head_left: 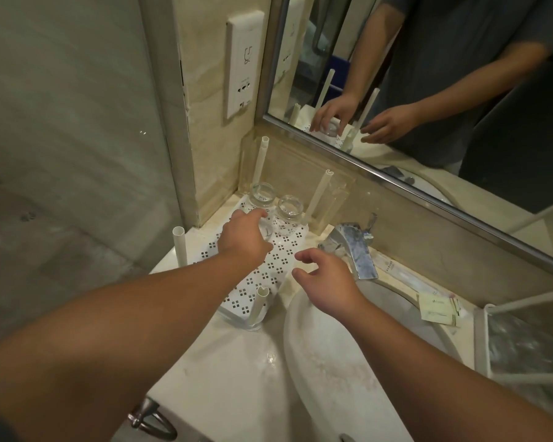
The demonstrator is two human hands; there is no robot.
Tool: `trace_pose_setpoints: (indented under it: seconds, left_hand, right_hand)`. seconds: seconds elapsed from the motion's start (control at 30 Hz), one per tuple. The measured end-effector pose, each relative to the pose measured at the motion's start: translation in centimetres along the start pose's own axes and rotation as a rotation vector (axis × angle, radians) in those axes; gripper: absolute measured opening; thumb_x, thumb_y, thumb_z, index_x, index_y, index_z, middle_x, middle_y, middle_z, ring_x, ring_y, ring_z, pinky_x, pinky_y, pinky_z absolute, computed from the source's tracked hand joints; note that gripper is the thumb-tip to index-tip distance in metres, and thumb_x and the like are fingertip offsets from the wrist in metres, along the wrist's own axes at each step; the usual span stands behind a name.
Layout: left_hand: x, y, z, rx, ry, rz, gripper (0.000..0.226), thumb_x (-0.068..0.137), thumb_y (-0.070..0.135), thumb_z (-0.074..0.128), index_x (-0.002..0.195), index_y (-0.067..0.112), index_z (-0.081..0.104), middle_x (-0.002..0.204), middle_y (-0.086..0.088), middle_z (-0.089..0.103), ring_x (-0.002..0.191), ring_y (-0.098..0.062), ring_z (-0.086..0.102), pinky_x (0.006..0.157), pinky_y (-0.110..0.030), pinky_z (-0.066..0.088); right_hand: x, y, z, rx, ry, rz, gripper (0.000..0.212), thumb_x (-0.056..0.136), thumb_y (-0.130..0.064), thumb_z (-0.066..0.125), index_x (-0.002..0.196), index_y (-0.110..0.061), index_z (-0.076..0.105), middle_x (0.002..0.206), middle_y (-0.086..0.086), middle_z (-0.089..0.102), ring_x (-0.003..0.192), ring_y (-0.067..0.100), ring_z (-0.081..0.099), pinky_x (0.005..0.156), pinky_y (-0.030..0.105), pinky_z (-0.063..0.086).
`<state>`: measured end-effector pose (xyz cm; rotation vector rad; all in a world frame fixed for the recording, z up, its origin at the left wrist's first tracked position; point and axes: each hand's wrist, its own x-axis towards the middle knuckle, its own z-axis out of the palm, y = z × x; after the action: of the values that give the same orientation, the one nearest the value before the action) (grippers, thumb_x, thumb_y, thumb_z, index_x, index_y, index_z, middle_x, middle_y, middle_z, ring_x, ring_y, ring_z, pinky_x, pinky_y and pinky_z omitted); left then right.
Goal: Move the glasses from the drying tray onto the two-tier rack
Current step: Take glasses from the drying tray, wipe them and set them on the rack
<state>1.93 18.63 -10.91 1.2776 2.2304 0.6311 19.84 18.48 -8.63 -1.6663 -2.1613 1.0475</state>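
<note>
Left hand fingers curl round a glass on the rack; two more glasses just beyond; right hand hovers, fingers loosely spread, holding nothing.

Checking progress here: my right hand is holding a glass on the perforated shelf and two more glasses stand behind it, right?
Not quite: the left hand holds that glass, as the head view shows. The right hand hovers empty. Two more glasses stand behind.

A white perforated plastic rack shelf with four upright white posts is seen at the desk's far left corner. Two clear drinking glasses stand at its far end. A third glass is gripped from above by the left hand. The right hand is held open near the chrome tap.
</note>
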Motion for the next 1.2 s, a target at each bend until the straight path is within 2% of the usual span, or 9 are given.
trace_pose_setpoints:
  seconds: [0.17, 0.3, 0.47, 0.63, 0.7, 0.83, 1.0, 1.1, 1.2]
  left_hand:
    - [-0.9, 2.9, -3.0, -0.099, 0.016, 0.115, 0.069, 0.072, 0.031, 0.086, 0.134, 0.032, 0.057, 0.131, -0.004, 0.056, 0.108, -0.023, 0.061, 0.083, -0.032, 0.051]
    - [-2.4, 5.4, -5.7, -0.195, 0.026, 0.215, 0.067, 0.07, 0.034, 0.088, 0.131, 0.027, 0.061, 0.126, 0.005, 0.065, 0.1, -0.012, 0.061, 0.07, -0.021, 0.044]
    - [-5.1, 7.8, -8.2, -0.188, -0.033, 0.354, 0.068, 0.07, 0.035, 0.089, 0.131, 0.033, 0.06, 0.133, 0.006, 0.063, 0.092, -0.013, 0.068, 0.062, -0.021, 0.05]
    - [-6.9, 9.3, -9.3, -0.204, -0.104, 0.425, 0.072, 0.066, 0.036, 0.091, 0.132, 0.036, 0.061, 0.136, 0.007, 0.062, 0.117, -0.01, 0.061, 0.091, -0.026, 0.049]
    - [-7.6, 9.7, -9.6, -0.22, -0.118, 0.43, 0.072, 0.065, 0.035, 0.092, 0.131, 0.037, 0.061, 0.136, 0.006, 0.061, 0.116, -0.011, 0.061, 0.092, -0.032, 0.053]
    - [-8.3, 10.0, -9.9, -0.228, -0.124, 0.466, 0.072, 0.065, 0.034, 0.092, 0.131, 0.035, 0.062, 0.135, 0.008, 0.062, 0.122, -0.009, 0.057, 0.093, -0.025, 0.046]
    - [-8.9, 9.7, -10.5, -0.252, -0.149, 0.467, 0.073, 0.066, 0.031, 0.092, 0.132, 0.031, 0.061, 0.134, 0.007, 0.063, 0.123, -0.01, 0.057, 0.094, -0.026, 0.046]
    - [-9.1, 9.3, -10.6, -0.26, -0.151, 0.457, 0.073, 0.065, 0.033, 0.092, 0.13, 0.034, 0.061, 0.127, 0.007, 0.063, 0.112, -0.012, 0.061, 0.079, -0.023, 0.05]
    - [-9.5, 8.9, -10.5, -0.253, -0.139, 0.454, 0.072, 0.064, 0.034, 0.092, 0.128, 0.034, 0.06, 0.107, 0.014, 0.055, 0.089, -0.001, 0.057, 0.064, -0.018, 0.047]
  right_hand:
    - [-0.7, 0.1, 0.2, 0.233, 0.11, 0.072, 0.027, 0.092, -0.036, 0.062, 0.116, -0.024, 0.064, 0.109, -0.012, 0.065, 0.096, 0.014, 0.067, 0.09, 0.042, 0.054]
    - [-1.5, -0.9, 0.0, 0.603, 0.158, 0.238, 0.019, 0.096, -0.047, 0.052, 0.106, -0.032, 0.059, 0.11, -0.004, 0.065, 0.076, 0.013, 0.071, 0.069, 0.036, 0.059]
    - [-2.2, -2.3, -0.8, 1.371, 0.013, 0.493, 0.057, 0.093, -0.063, 0.047, 0.12, -0.013, 0.055, 0.116, 0.016, 0.06, 0.087, 0.038, 0.072, 0.068, 0.045, 0.059]
    - [-3.6, -3.6, -1.5, 1.8, -0.224, 0.384, 0.059, 0.095, -0.055, 0.047, 0.128, -0.007, 0.052, 0.123, 0.031, 0.059, 0.101, 0.05, 0.064, 0.078, 0.052, 0.055]
    - [-4.0, -3.9, -1.8, 1.914, -0.299, 0.319, 0.053, 0.093, -0.044, 0.05, 0.132, -0.009, 0.053, 0.122, 0.033, 0.058, 0.099, 0.047, 0.064, 0.08, 0.049, 0.055]
    - [-4.8, -4.3, -2.4, 1.998, -0.312, 0.264, 0.047, 0.081, -0.034, 0.058, 0.122, -0.011, 0.058, 0.119, 0.034, 0.06, 0.093, 0.044, 0.065, 0.082, 0.044, 0.055]
    - [-5.5, -4.5, -2.9, 1.953, -0.269, 0.286, 0.029, 0.076, -0.032, 0.063, 0.084, -0.005, 0.069, 0.123, 0.032, 0.058, 0.097, 0.045, 0.061, 0.083, 0.044, 0.055]
    - [-5.8, -4.3, -3.4, 1.901, -0.238, 0.277, 0.027, 0.073, -0.03, 0.064, 0.074, -0.003, 0.069, 0.117, 0.031, 0.056, 0.086, 0.043, 0.061, 0.079, 0.041, 0.055]
    - [-6.1, -4.3, -4.1, 1.837, -0.204, 0.28, 0.027, 0.073, -0.029, 0.065, 0.085, -0.005, 0.067, 0.105, 0.026, 0.06, 0.077, 0.041, 0.062, 0.081, 0.041, 0.05]
